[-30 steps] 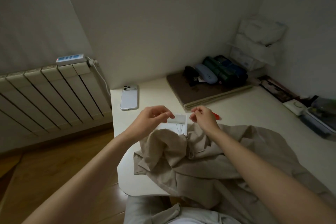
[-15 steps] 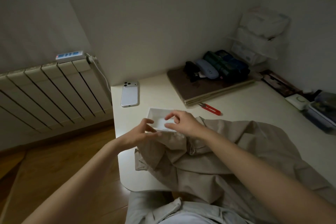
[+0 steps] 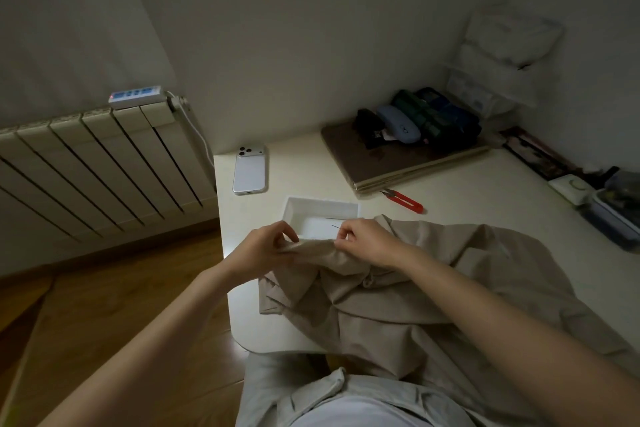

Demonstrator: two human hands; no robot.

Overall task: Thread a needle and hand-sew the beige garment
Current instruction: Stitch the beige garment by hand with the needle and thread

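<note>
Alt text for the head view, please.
The left hand pinches a raised fold of the beige garment on a white table, while the right hand pinches a thin needle beside it. A white tray, phone and red snips lie behind.

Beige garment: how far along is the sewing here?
Done: the beige garment lies spread on the table, and a needle is out, pinched in the right hand. In hand: the left hand grips a raised fold while the needle's tip sticks out over the white tray. Left: no stitches show, thread is too fine to see, and the red snips lie untouched.
</note>
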